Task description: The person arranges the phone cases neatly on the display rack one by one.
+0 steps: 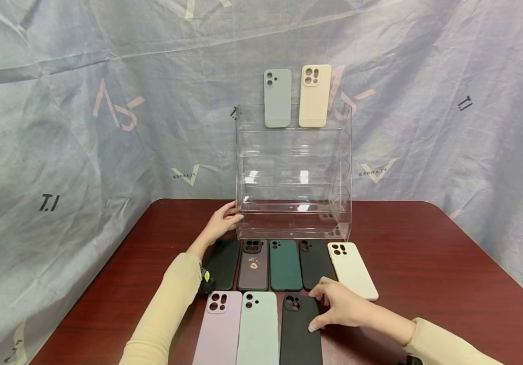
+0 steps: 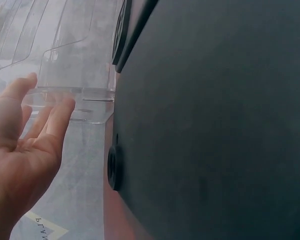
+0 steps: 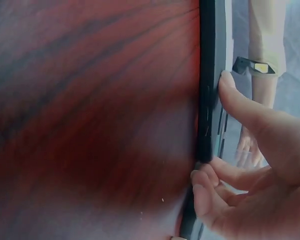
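Clear plastic tiered rack (image 1: 292, 234) at back; pale blue phone case (image 1: 278, 104) and cream phone case (image 1: 314, 104) up top. Row of five phone cases (image 1: 285, 266) between rack and the flat matte-black phone case (image 1: 301, 337), front row, right of a pale mint one (image 1: 257, 329). Left hand (image 1: 222, 222): fingers loosely extended at rack's side. Right hand (image 1: 341, 305): thumb and curled fingertips apart, touching the black case's edge; cannot tell if gripping. Glossy red-brown tabletop (image 1: 416, 253); grey printed cloth (image 1: 65, 132) behind.
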### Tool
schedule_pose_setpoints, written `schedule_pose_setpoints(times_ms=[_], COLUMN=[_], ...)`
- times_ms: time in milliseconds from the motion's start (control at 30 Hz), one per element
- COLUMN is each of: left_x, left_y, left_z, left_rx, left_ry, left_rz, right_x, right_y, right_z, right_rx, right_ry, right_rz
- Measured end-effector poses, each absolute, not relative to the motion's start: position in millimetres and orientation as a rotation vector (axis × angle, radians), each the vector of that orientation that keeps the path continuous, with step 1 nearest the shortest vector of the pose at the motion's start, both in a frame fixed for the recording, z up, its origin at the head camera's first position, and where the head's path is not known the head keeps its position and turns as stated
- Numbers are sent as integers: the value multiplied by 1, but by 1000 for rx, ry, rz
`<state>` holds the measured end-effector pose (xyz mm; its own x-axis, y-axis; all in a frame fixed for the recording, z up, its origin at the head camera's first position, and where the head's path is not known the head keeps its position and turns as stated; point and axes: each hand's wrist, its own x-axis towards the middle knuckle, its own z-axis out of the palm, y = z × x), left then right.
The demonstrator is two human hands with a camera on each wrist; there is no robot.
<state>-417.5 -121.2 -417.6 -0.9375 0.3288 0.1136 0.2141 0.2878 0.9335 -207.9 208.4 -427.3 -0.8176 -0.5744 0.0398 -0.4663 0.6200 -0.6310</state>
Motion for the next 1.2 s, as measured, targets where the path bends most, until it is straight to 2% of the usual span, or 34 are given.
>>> schedule_pose_setpoints(times_ms=[633,1200], left_x=[-417,-416], left_y=[-122,-122], left_z=[-418,-418], left_rx=[512,514], left_ry=[2425,2415], left_rz=[1743,1746], right_x=[-214,-223], right_y=[211,211], right_z=[-413,-408], right_rx=[-619,-640], right_ry=[2272,2468], right_rz=[-1412,-1644])
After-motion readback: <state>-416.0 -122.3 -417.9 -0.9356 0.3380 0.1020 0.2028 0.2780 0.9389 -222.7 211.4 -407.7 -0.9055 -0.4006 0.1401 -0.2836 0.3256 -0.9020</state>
